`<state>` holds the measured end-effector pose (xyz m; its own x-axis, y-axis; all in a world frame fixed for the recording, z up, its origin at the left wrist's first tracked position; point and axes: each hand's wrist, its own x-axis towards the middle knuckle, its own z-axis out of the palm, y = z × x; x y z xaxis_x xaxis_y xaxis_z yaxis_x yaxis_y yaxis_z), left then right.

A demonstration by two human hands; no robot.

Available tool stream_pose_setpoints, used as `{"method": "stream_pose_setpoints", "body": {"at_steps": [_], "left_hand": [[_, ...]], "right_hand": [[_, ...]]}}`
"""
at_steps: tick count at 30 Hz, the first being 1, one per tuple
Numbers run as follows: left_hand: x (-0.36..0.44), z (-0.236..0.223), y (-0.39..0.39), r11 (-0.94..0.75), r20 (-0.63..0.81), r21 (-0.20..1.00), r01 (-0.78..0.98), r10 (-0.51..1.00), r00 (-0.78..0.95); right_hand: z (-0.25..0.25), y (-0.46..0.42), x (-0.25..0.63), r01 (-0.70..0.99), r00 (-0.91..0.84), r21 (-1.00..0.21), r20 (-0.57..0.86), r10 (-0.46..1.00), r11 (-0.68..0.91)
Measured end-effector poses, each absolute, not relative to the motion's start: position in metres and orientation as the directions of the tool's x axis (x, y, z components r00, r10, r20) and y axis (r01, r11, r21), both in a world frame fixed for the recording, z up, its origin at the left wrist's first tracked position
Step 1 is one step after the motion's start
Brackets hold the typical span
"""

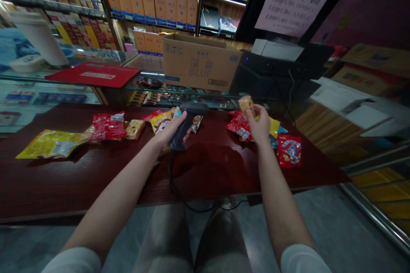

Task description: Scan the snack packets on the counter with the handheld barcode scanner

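The left hand (169, 130) was clenched round the pistol grip of a black barcode scanner (185, 128), which was held off the counter with its long axis slanting up and away and its head turned right, toward the right hand (259, 124). That hand pinched a small wrapped biscuit (245, 106) in its fingertips, leaving most of it exposed. The scanner's cable (171, 179) trailed slack over the dark red counter (211, 170), allowing the lift. Snack packets (289, 150) lay on both sides, and a cardboard box (200, 62) stood farther off.
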<state>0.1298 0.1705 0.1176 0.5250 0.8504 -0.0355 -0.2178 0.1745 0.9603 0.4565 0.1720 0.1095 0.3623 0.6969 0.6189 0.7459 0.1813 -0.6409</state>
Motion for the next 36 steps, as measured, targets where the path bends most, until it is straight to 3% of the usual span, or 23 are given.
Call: {"method": "stream_pose_setpoints", "body": {"at_steps": [2, 4, 9, 12, 14, 16, 19, 21, 23, 30, 33, 36], "left_hand": [[0.118, 0.12, 0.18, 0.2, -0.062, 0.952, -0.23, 0.865, 0.498], [0.106, 0.12, 0.189, 0.245, -0.107, 0.943, -0.227, 0.866, 0.489], [0.09, 0.115, 0.203, 0.243, -0.108, 0.923, -0.298, 0.908, 0.404], [0.09, 0.11, 0.206, 0.22, -0.099, 0.928, -0.302, 0.924, 0.369], [0.091, 0.107, 0.208, 0.226, -0.107, 0.928, -0.295, 0.923, 0.371], [0.094, 0.105, 0.208, 0.238, -0.113, 0.923, -0.302, 0.919, 0.378], [0.099, 0.104, 0.208, 0.256, -0.121, 0.913, -0.319, 0.914, 0.388], [0.101, 0.104, 0.208, 0.266, -0.126, 0.908, -0.323, 0.91, 0.396], [0.101, 0.105, 0.207, 0.269, -0.122, 0.905, -0.329, 0.907, 0.404], [0.1, 0.106, 0.205, 0.273, -0.133, 0.902, -0.336, 0.913, 0.385], [0.101, 0.105, 0.205, 0.268, -0.137, 0.908, -0.321, 0.916, 0.377], [0.104, 0.106, 0.204, 0.272, -0.133, 0.914, -0.302, 0.903, 0.409]], "right_hand": [[0.125, 0.172, 0.474, 0.877, 0.4, -0.472, 0.606, 0.688, -0.095], [0.135, 0.175, 0.484, 0.905, 0.416, -0.338, 0.571, 0.708, -0.258], [0.137, 0.188, 0.486, 0.916, 0.377, -0.037, 0.419, 0.826, -0.4], [0.137, 0.192, 0.478, 0.899, 0.395, 0.009, 0.418, 0.818, -0.439], [0.137, 0.193, 0.464, 0.936, 0.32, -0.031, 0.495, 0.808, -0.351], [0.132, 0.196, 0.44, 0.985, 0.172, -0.108, 0.541, 0.824, -0.134], [0.11, 0.205, 0.388, 0.914, -0.002, -0.373, 0.395, 0.919, 0.162], [0.088, 0.214, 0.352, 0.795, -0.027, -0.584, 0.236, 0.971, 0.164], [0.067, 0.224, 0.325, 0.714, 0.005, -0.695, 0.127, 0.992, 0.085], [0.048, 0.235, 0.34, 0.494, 0.154, -0.864, 0.197, 0.968, 0.097], [0.053, 0.224, 0.375, 0.225, 0.266, -0.953, 0.26, 0.928, 0.202], [0.061, 0.209, 0.399, -0.14, 0.278, -0.963, 0.185, 0.943, 0.23]]}}
